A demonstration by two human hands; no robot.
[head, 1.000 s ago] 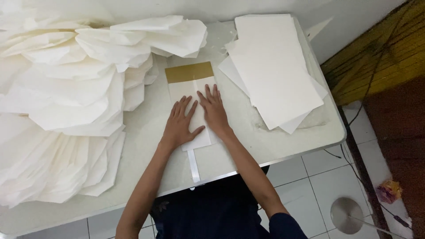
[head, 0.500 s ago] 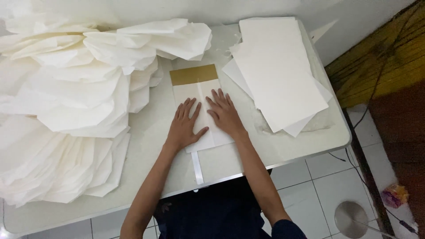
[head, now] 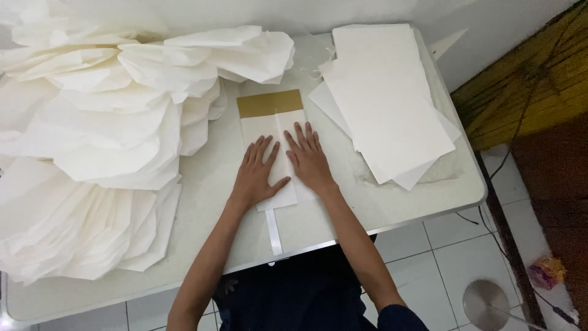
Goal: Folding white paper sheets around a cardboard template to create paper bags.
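- Pressing down at the centre of the frame, the left hand (head: 258,175) and the right hand (head: 308,158) lie flat and fully spread, palms down, on a folded white paper piece (head: 277,160); neither hand grips anything.
- That paper piece sits in the middle of the white table (head: 208,239), with a gold-brown band (head: 270,103) across its upper end and a seam running down its middle between the two hands.
- A narrow white strip (head: 273,232) sticks out from under the piece's lower edge, toward the bottom of the frame, reaching the table's near edge.
- Judging from this, both side flaps appear already folded inward and are being flattened; the lower end, where the strip emerges, looks unfinished.
- At the upper right of the frame lies a stack of flat white sheets (head: 387,98), seemingly unworked stock, just beside the right hand but apart from it.
- Filling the left side and upper left is a large heap of fanned, folded white paper (head: 92,159), which looks like finished work, so the job seems well along with many sheets left.
- At the lower right, on the tiled floor (head: 441,263), a round metal disc (head: 487,303) shows.
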